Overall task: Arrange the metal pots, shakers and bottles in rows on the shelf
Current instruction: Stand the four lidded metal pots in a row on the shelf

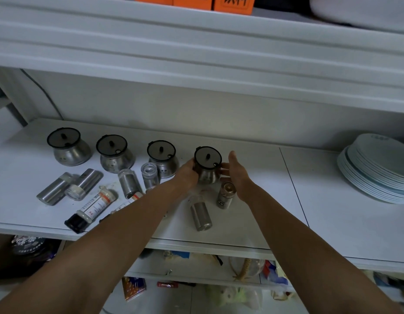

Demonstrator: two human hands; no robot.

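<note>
Honestly, risky spot: left hand (187, 174) grips squat steel pot with dark lid (207, 169), right end of back row on white shelf (275, 184); right hand (238, 175) flat, relaxed beside it; small upright steel shaker (226, 197) just in front could get knocked by wrist, roll off edge.

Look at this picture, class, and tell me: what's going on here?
A person is tidying a white shelf. The left hand grips the rightmost metal pot, at the end of a row of lidded pots; the right hand is open at its other side. In front, shakers and bottles lie scattered, not yet in rows. Stacked plates sit to the right.
</note>
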